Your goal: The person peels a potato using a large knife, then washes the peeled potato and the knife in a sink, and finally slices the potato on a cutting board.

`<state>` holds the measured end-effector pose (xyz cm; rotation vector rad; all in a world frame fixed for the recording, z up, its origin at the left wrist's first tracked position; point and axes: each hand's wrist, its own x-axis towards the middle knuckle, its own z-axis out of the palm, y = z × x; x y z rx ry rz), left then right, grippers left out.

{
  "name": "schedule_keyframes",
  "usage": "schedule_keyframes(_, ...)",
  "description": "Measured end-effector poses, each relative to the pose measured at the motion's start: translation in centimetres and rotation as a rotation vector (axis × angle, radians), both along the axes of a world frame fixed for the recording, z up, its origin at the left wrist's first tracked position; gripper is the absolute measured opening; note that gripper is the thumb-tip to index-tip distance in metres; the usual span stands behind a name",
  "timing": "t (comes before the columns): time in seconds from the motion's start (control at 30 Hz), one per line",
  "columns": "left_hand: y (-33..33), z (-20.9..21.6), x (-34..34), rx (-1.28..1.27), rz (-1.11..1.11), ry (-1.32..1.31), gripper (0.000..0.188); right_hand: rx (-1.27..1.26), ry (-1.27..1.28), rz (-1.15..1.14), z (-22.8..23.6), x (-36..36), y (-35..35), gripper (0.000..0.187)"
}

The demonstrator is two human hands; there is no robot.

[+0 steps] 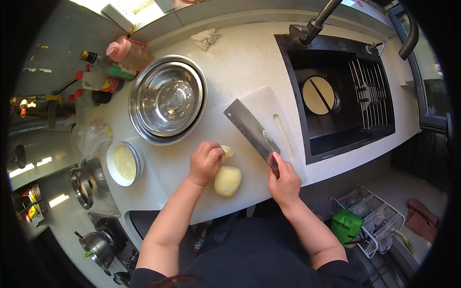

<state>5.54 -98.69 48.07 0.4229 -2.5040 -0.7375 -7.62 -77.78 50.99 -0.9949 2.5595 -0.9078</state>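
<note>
The left hand (205,162) curls its fingers over a small potato piece (227,151) on the cutting board (261,103), while the right hand (284,180) grips the handle of a cleaver (249,130), blade lifted and angled away over the board. To cut well, I judge the knuckles should guide the flat blade and the fingertips stay tucked. 1 larger peeled potato (227,181) lies just beside the left hand, nearer the board's front edge; it looks pale yellow, smooth and rounded.
</note>
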Motion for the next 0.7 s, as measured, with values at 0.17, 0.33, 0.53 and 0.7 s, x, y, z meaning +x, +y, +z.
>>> schedule_keyframes(0.17,0.7,1.1,0.0,0.096,0.074,0.18,0.03,-0.004,-0.057,-0.021,0.7,-0.3,0.5,0.041)
schedule_keyframes(0.33,1.5,3.2,-0.3,0.104,0.102,0.281,0.03,0.024,0.044,0.05,0.2,-0.4,0.6,0.044)
schedule_keyframes(0.53,2.1,5.1,-0.1,0.01,0.003,0.329,0.032,0.046,0.022,0.076,-0.2,0.5,0.3,0.047)
schedule_keyframes(0.7,2.5,5.8,-0.1,-0.008,-0.053,0.35,0.033,0.009,0.066,0.125,-1.6,1.0,0.1,0.047)
